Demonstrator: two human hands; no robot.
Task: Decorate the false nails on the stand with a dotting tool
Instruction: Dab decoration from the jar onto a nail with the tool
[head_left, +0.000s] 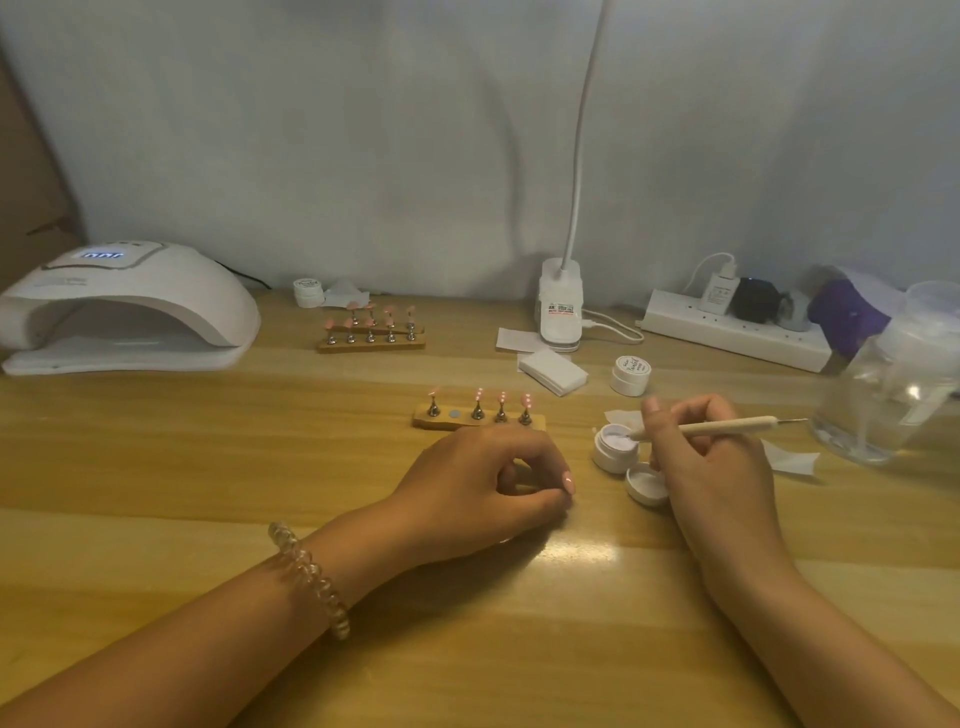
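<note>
Loading the tool (727, 427) seems the step: the right hand (717, 473) grips it like a pen, tip in the open jar (610, 458) by its fingers. The left hand (478, 488) lies curled, whether round anything I cannot tell. Next the tip must reach the nails (526, 399) on the stand (422, 419) just beyond it.

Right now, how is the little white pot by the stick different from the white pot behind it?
The front pot is open, its lid lying beside it; the back pot is closed, with writing on top. The dotting tool, held by the right hand, has its tip at the front pot; nothing touches the back pot. Both are small, round and white.
</note>
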